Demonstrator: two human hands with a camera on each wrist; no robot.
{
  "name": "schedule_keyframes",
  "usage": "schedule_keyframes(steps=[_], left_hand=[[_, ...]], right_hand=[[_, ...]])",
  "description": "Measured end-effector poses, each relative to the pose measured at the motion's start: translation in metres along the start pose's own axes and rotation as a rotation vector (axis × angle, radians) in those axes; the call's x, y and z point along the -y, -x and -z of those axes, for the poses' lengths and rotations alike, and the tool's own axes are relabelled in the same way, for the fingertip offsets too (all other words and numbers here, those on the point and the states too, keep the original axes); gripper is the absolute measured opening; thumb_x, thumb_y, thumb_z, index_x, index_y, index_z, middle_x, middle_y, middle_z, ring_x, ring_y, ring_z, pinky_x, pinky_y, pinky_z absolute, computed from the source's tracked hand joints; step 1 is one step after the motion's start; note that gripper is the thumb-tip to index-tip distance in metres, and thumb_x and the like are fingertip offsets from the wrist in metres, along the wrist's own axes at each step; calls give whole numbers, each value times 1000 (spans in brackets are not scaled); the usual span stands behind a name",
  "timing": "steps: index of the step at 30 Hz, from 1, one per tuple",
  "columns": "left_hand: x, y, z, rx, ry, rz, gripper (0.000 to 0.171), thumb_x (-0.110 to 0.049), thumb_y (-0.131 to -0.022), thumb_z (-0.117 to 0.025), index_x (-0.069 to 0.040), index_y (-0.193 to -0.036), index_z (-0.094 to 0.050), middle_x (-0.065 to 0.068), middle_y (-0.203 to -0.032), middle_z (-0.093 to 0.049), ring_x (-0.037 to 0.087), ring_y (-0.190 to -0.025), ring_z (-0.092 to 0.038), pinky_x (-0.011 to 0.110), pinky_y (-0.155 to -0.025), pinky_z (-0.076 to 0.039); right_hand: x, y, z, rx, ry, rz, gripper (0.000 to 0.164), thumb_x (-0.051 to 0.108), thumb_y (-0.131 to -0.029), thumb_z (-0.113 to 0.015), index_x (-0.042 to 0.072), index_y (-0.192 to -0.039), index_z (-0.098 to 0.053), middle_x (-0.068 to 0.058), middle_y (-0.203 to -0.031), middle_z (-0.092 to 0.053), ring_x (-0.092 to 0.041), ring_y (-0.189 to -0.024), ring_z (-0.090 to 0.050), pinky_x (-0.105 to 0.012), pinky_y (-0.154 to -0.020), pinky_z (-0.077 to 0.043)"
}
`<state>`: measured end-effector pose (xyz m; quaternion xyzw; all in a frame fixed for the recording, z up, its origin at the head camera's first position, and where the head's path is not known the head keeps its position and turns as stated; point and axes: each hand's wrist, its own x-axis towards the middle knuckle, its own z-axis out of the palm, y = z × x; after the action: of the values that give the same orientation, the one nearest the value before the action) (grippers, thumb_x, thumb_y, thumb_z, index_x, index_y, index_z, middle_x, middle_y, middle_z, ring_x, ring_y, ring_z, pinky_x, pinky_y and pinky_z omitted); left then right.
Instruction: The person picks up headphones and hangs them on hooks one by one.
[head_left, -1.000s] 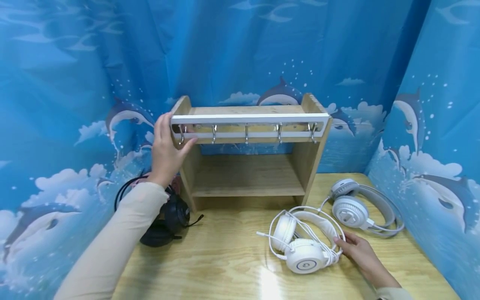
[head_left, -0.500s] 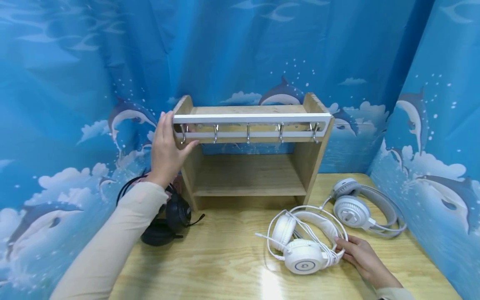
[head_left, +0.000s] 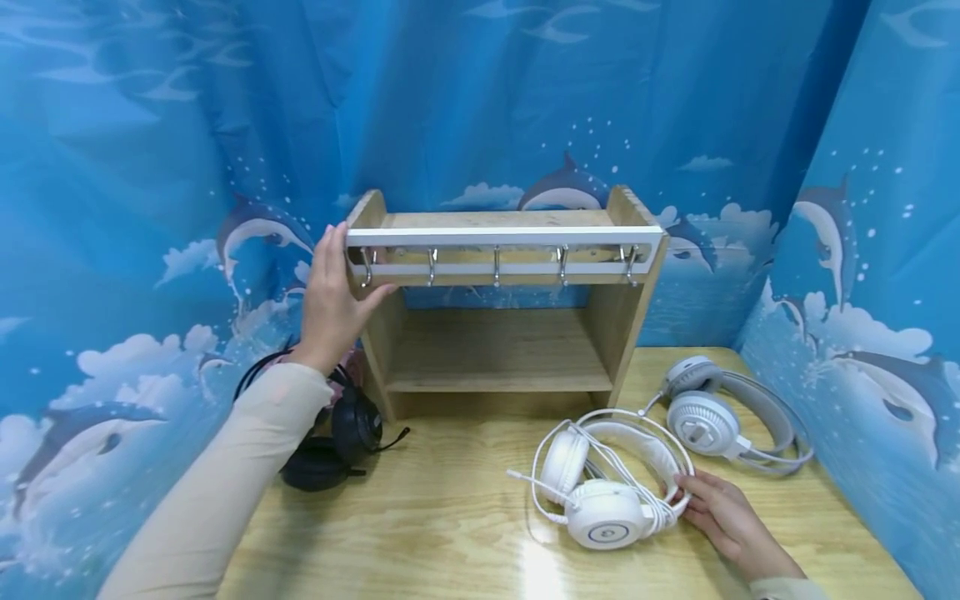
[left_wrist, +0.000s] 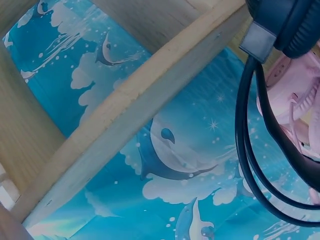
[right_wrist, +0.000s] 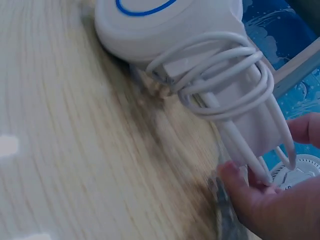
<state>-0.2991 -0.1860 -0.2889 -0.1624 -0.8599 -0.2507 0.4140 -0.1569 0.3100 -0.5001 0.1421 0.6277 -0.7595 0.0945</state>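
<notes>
My left hand (head_left: 330, 300) holds the upper left corner of a wooden rack (head_left: 498, 392), fingers along the outer side and thumb at the front below the hooks. A white rail (head_left: 502, 237) with several metal hooks (head_left: 497, 265) runs across its front. At the lower right, my right hand (head_left: 723, 517) pinches the headband of a white headset (head_left: 606, 515) between thumb and fingers. The headset's cable (right_wrist: 220, 75) is looped round the headband near one ear cup, as the right wrist view shows. Its thin microphone boom points left, low over the table.
A grey and white headset (head_left: 705, 421) lies behind my right hand. Left of the rack, partly hidden by my forearm, is a black headset (head_left: 354, 425), with a pink headset (left_wrist: 290, 95) beside it. Blue dolphin-print curtains (head_left: 465, 100) enclose the wooden table (head_left: 420, 500).
The white headset has shifted slightly to the left, its microphone boom too. My right hand stays at the headband, and my left hand keeps its place on the rack.
</notes>
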Motion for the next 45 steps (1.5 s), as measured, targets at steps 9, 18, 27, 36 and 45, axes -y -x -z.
schedule_keyframes(steps=[9, 18, 27, 36, 45], left_hand=[[0, 0, 0, 10, -15, -27, 92, -27, -79, -78, -8, -150, -23, 13, -154, -28, 26, -144, -22, 38, -118, -21], [1, 1, 1, 10, -28, -29, 91, -29, -80, -77, -9, -150, -23, 14, -153, -29, 25, -144, -22, 38, -118, -20], [4, 1, 2, 2, -38, -46, 91, -28, -79, -78, -8, -149, -25, 14, -151, -31, 28, -143, -24, 38, -118, -20], [5, 1, 2, 4, -65, -44, 91, -31, -79, -78, -9, -149, -24, 15, -151, -32, 27, -143, -24, 40, -119, -19], [2, 0, 2, 15, -82, -43, 91, -30, -79, -78, -8, -149, -24, 16, -150, -32, 28, -143, -24, 39, -120, -15]], right_hand=[[1, 2, -2, 41, -48, 111, 15, 5, -97, -51, 4, -112, -50, -8, -95, -70, -13, -91, -67, -23, -79, -56], [4, 4, -3, 315, -200, 210, 30, 0, -101, -41, 13, -106, -68, -5, -106, -71, -12, -102, -66, -21, -88, -53], [18, 12, -24, 161, -53, 292, 25, 6, -100, -47, 20, -103, -67, 1, -99, -73, -13, -95, -68, -24, -80, -56], [37, 19, -43, 165, 13, 425, 27, 2, -99, -48, 8, -124, -55, 8, -105, -71, -10, -94, -68, -24, -80, -56], [56, 25, -60, 105, 141, 549, 46, -2, -96, -52, -22, -133, -34, 11, -103, -70, -2, -95, -66, -20, -76, -56]])
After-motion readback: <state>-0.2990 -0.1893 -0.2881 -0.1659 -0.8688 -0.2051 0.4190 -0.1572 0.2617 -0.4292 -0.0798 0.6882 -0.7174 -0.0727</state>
